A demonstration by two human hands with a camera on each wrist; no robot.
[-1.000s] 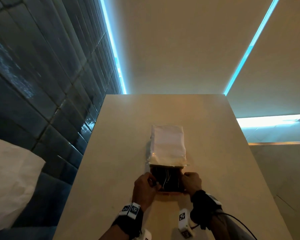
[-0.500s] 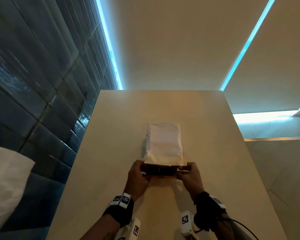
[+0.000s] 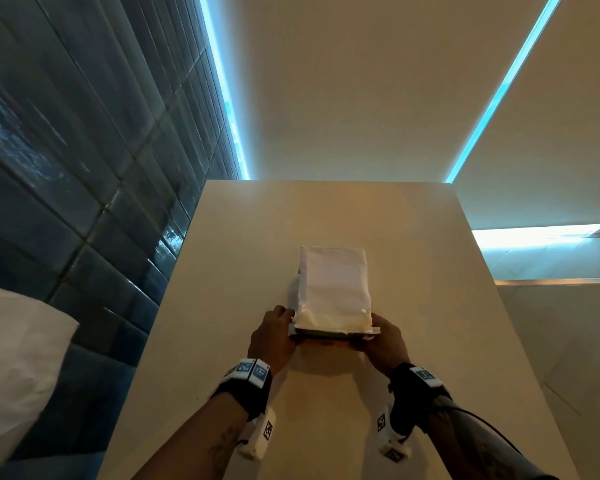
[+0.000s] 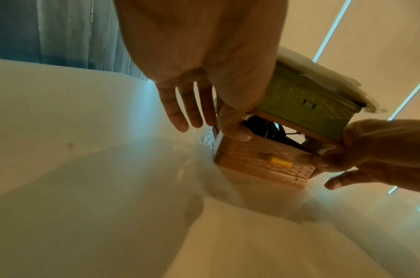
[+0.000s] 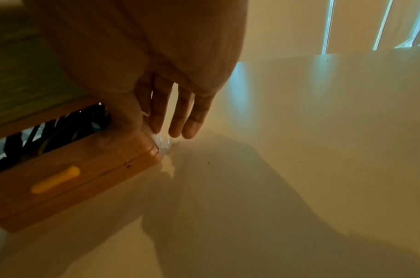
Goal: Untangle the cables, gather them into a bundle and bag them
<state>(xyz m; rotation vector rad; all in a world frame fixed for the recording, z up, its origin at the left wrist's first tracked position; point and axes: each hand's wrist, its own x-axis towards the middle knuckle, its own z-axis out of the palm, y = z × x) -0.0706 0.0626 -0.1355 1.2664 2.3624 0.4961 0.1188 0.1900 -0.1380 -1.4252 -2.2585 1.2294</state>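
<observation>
The left hand (image 3: pixel 272 339) is placed at the left corner of the bag's mouth, and the right hand (image 3: pixel 383 342) is placed at the right corner. The bag (image 3: pixel 333 289) is white and it lies flat on the beige table (image 3: pixel 222 306), with its mouth turned toward the person. In the left wrist view the thumb of the left hand is pressed on the lower lip of the mouth, while the other fingers (image 4: pixel 180 112) are kept straight and spread beside the bag, so the corner is pinched rather than wrapped. In the right wrist view the same is seen for the right hand: the thumb is pressed on the lower edge and the fingers (image 5: pixel 178 120) are stretched along the side of the bag. The mouth is held only a little open, as a narrow slit. Through this slit the dark cables (image 4: pixel 268 129) are seen inside the bag. A small yellow mark (image 4: pixel 280 162) is seen on the lower lip. A dark tiled wall (image 3: pixel 84 168) is seen on the left of the table, and a white cushion (image 3: pixel 14 368) is seen at the lower left.
</observation>
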